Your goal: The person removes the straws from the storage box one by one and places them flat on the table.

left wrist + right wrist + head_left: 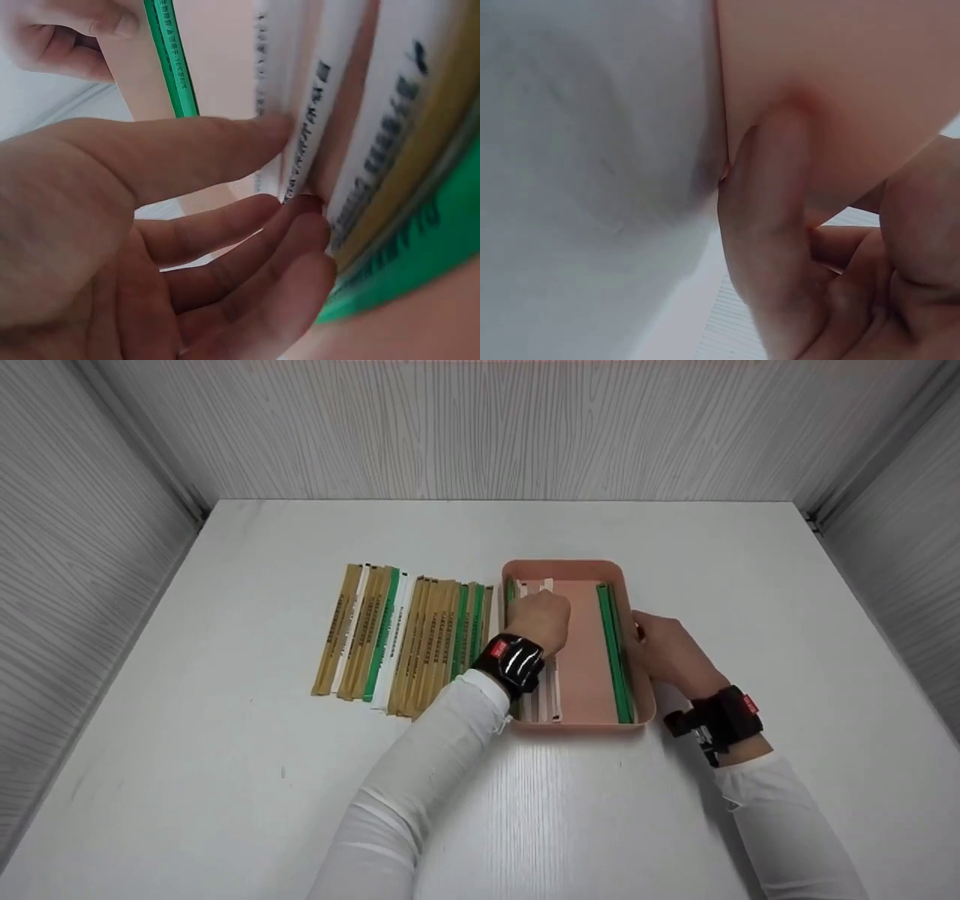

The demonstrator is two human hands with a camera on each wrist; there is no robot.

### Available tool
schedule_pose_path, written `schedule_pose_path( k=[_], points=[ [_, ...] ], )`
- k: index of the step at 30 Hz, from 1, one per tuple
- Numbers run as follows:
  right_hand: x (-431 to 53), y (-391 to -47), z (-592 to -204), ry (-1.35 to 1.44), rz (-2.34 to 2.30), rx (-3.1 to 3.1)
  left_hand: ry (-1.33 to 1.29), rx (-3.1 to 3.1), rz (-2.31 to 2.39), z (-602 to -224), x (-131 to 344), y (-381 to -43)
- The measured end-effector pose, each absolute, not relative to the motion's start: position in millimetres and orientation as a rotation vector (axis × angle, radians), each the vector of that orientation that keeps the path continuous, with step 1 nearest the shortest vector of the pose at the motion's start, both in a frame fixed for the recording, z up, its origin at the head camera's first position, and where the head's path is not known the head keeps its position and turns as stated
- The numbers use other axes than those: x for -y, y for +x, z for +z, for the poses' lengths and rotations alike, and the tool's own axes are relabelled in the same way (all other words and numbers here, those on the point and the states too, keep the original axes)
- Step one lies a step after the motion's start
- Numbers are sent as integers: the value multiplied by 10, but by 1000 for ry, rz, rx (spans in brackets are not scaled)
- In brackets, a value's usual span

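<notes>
A pink rectangular tray (577,728) holds slim, printed paper-wrapped sticks that look like wrapped straws. My left hand (541,619) is inside the tray, over its left half. There, thumb and fingertips pinch a white wrapped straw (313,105), as the left wrist view shows. More white straws (556,706) lie beside it, and a brown and a green wrapper (420,240) stand against the left wall. Green straws (615,660) lie along the right side. My right hand (666,649) grips the tray's right wall, a finger (769,180) pressed on its pink surface.
Left of the tray, a row of brown, white and green wrapped straws (427,645) lies side by side on the white table (225,780). Grey wood-grain panels (465,427) stand around the table at the back and sides.
</notes>
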State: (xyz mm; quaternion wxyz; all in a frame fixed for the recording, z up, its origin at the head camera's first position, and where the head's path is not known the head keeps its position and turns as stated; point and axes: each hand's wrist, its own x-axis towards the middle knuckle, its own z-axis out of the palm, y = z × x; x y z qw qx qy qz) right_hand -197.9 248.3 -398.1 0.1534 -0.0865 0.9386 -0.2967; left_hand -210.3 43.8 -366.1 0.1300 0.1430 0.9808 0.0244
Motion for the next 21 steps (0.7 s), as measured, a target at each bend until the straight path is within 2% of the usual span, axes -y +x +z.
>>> schedule_pose_path(
  k=[8,21],
  points=[
    [-2498,-1952,-3990,-254,-874,-2686,403,-2826,171,-3718,-544,-2062],
    [-2464,-1971,-3968,-215,-858,-2677,384,-2739,313,-3649,-438,-2056]
  ],
)
